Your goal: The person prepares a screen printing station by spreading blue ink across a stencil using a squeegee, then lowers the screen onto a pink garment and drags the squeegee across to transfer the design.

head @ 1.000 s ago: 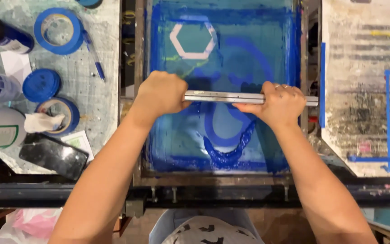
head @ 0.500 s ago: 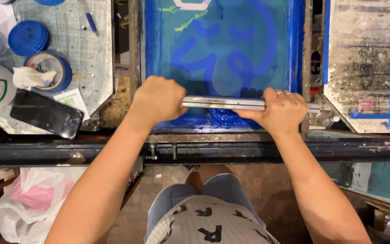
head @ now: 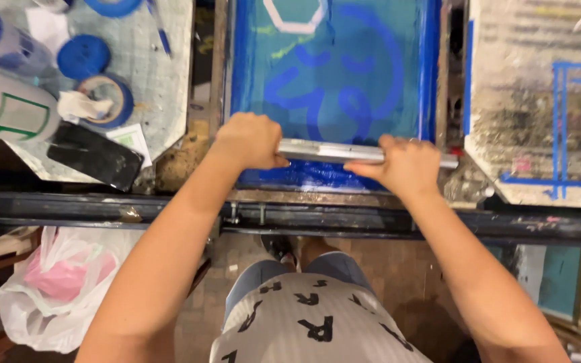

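— Down at the near edge of the printing screen [head: 334, 74] we now have the squeegee [head: 331, 152]; a second ago we held it across the middle, over the blue curve.

— And our grip?

— Unchanged. Our left hand [head: 250, 140] is closed around the metal bar's left end, our right hand [head: 405, 167] is closed around its right part. A ridge of blue ink [head: 304, 176] lies just below the bar, and the white hexagon [head: 296, 15] has slid to the top of view.

— What do we see around us, from the left?

— A white plastic bag [head: 55, 289] with something pink inside sits low by the floor. Above it, on the worn side table [head: 163, 87], lie a white bottle [head: 5, 104], a roll of tape [head: 105, 101] with a crumpled tissue in its hole, a blue lid [head: 83, 57] and a dark phone [head: 94, 156]. A black steel rail [head: 102, 205] runs under everything. To the right sits a stained platen [head: 526, 134] marked with blue tape lines.
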